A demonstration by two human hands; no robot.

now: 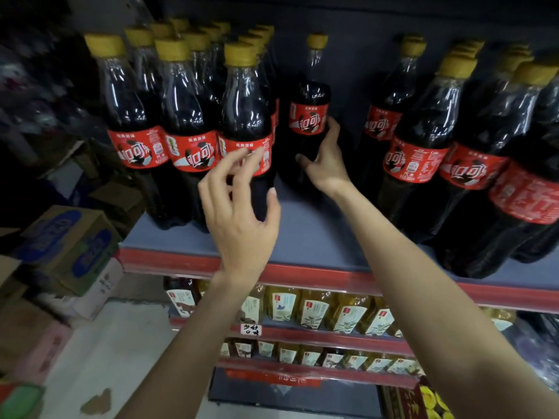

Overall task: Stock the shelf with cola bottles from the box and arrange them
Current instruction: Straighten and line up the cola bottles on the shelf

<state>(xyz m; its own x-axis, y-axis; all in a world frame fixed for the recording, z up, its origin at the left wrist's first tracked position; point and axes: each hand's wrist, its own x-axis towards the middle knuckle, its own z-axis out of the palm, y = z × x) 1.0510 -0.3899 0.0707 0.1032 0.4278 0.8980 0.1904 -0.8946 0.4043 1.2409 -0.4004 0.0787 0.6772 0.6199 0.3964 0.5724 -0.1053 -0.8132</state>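
Cola bottles with yellow caps and red labels stand on the grey shelf (311,237). A dense group (187,116) fills the left side and another group (453,140) fills the right. Between them a single cola bottle (308,110) stands upright deep in the gap. My right hand (325,158) grips its lower body, thumb on the left and fingers round the right. My left hand (242,213) hovers with curved, spread fingers just in front of the front-right bottle (246,122) of the left group, holding nothing. The box of bottles is not in view.
Below the red shelf edge (302,276), lower shelves hold yellow oil bottles (314,309). Stacked cardboard cartons (66,246) stand on the floor to the left. Bare shelf board shows in front of the lone bottle.
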